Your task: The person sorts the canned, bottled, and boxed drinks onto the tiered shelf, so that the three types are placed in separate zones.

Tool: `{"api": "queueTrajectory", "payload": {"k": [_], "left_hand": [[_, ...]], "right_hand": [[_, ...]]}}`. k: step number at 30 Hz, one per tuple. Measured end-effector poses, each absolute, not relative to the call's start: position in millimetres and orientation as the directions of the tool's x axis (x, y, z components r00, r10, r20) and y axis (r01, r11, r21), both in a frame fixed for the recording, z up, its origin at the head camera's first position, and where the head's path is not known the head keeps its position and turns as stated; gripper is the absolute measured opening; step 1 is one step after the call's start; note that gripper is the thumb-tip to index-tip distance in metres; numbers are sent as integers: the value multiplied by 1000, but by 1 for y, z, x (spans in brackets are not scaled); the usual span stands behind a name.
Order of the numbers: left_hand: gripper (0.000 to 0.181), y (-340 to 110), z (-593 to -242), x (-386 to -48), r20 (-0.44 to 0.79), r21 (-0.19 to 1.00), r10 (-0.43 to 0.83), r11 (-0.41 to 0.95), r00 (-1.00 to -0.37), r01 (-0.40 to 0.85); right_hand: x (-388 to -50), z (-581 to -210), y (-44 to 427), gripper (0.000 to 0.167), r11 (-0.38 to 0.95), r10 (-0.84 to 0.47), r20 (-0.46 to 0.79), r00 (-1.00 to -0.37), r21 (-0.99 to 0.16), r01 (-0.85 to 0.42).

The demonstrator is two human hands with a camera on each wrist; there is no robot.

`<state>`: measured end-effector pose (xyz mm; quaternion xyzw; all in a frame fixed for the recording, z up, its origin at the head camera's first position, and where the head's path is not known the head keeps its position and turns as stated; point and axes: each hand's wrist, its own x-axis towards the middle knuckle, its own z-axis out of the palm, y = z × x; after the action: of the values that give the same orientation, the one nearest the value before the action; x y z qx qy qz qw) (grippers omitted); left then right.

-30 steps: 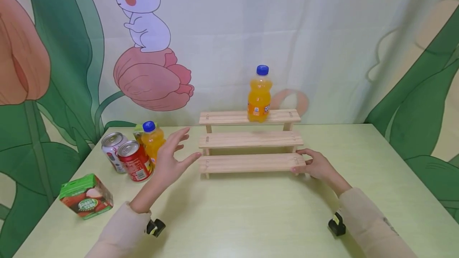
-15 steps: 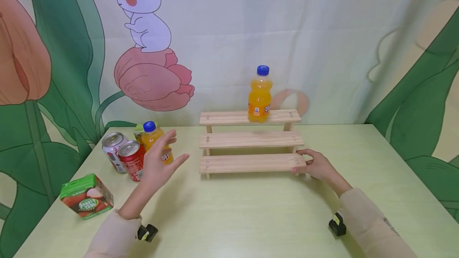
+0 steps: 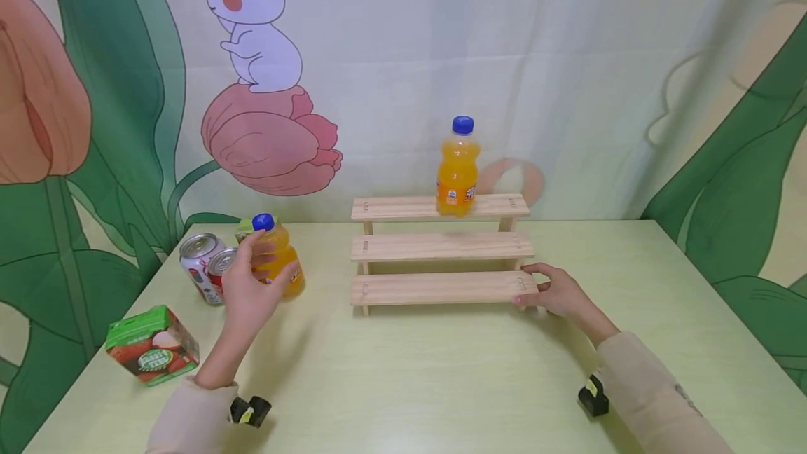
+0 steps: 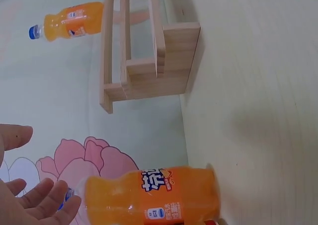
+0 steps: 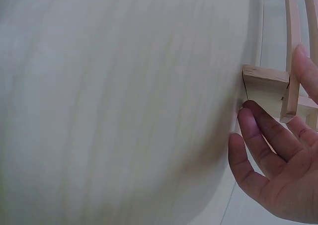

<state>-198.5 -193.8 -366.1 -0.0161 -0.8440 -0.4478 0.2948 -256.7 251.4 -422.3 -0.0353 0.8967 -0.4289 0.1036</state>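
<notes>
Left hand [image 3: 249, 286] at the near side of an orange drink bottle [image 3: 285, 258] that stood upright on the worktop [image 3: 429, 384], left of the wooden rack [image 3: 441, 289]. Its grip was open, thumb well apart from the fingers; fingertips overlapped the bottle in view, contact could not be told. Right hand [image 3: 557, 293] gripped the right end of the rack's lowest shelf, thumb on the board, fingers by the end support.

A second orange bottle [image 3: 458, 174], blue-capped like the first, stood upright on the top shelf, right of its middle. Beside the first bottle: a red can [image 3: 221, 263], partly hidden by the left hand, and a pale can [image 3: 199, 272] just behind it. Nearer the person, at far left, a green-topped juice carton [image 3: 153, 347].
</notes>
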Motion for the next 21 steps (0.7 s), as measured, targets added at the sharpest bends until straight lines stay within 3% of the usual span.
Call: {"api": "queueTrajectory", "payload": {"k": [11, 21], "left_hand": [[70, -205, -360, -202, 350, 816, -328, 568, -878, 113], [78, -206, -360, -209, 290, 806, -359, 592, -887, 24]], "right_hand": [[-255, -421, 250, 70, 625, -160, -146, -976, -781, 14], [-257, -424, 252, 71, 623, -159, -134, -978, -782, 6]]}}
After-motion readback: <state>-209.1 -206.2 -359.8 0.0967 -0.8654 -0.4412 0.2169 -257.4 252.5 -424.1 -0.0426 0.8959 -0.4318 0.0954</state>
